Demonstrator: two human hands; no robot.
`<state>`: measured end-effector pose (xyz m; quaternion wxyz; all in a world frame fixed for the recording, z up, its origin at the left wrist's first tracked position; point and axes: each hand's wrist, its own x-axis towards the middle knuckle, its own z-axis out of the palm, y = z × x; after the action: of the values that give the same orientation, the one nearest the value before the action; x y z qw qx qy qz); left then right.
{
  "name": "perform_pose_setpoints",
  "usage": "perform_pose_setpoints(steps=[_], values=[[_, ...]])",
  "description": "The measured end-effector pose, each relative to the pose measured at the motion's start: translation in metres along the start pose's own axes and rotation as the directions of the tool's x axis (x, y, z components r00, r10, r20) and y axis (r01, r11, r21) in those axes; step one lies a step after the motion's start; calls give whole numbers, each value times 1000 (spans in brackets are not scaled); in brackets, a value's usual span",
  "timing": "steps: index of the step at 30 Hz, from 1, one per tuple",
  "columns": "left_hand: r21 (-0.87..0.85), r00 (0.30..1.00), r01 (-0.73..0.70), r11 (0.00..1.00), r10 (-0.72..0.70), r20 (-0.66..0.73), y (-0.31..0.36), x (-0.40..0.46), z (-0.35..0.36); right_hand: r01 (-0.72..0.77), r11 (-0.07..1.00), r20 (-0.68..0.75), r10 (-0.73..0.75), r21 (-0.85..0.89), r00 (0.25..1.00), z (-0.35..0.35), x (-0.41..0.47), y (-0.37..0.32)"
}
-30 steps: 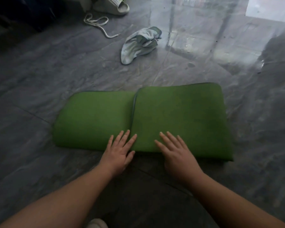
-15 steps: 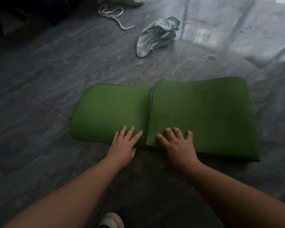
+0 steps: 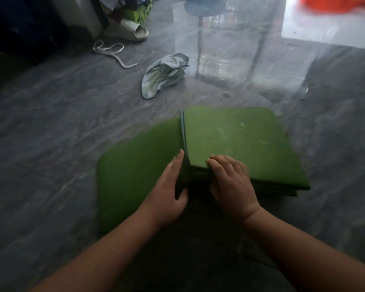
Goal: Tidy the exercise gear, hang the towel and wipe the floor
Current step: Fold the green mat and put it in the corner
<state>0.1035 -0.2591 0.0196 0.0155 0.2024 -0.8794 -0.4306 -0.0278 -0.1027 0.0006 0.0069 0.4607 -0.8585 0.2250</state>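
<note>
A green exercise mat (image 3: 240,140) lies folded on the grey tiled floor (image 3: 51,144), its right part stacked in layers, its left part a single flap. My left hand (image 3: 169,186) grips the mat at the fold, fingers on top of the left flap, thumb under the near edge. My right hand (image 3: 230,180) curls its fingers over the near left corner of the stacked layers. A crumpled pale towel (image 3: 164,74) lies on the floor beyond the mat.
A white cord (image 3: 112,52) lies on the floor at the back left, next to a pale slipper (image 3: 126,30) and a pile of clutter. Dark furniture fills the far left corner. Bright glare covers the floor at the back right.
Both hands went from lying flat on the mat to gripping it at the fold. The near edge of the mat has lifted and the view has come closer.
</note>
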Motion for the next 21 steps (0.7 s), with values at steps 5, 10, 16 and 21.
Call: perform_pose_setpoints(steps=[5, 10, 16, 21], values=[[-32, 988, -137, 990, 139, 63, 47, 20, 3, -22, 977, -132, 50, 210, 990, -40, -5, 20], [345, 962, -270, 899, 264, 64, 86, 54, -12, -29, 942, -168, 90, 335, 982, -81, -12, 44], [583, 698, -673, 455, 652, 296, 133, 112, -29, -104, 894, -100, 163, 437, 981, -115, -28, 47], [596, 618, -720, 355, 719, 318, 178, 124, -42, -230, 932, 22, 234, 280, 972, -188, -10, 12]])
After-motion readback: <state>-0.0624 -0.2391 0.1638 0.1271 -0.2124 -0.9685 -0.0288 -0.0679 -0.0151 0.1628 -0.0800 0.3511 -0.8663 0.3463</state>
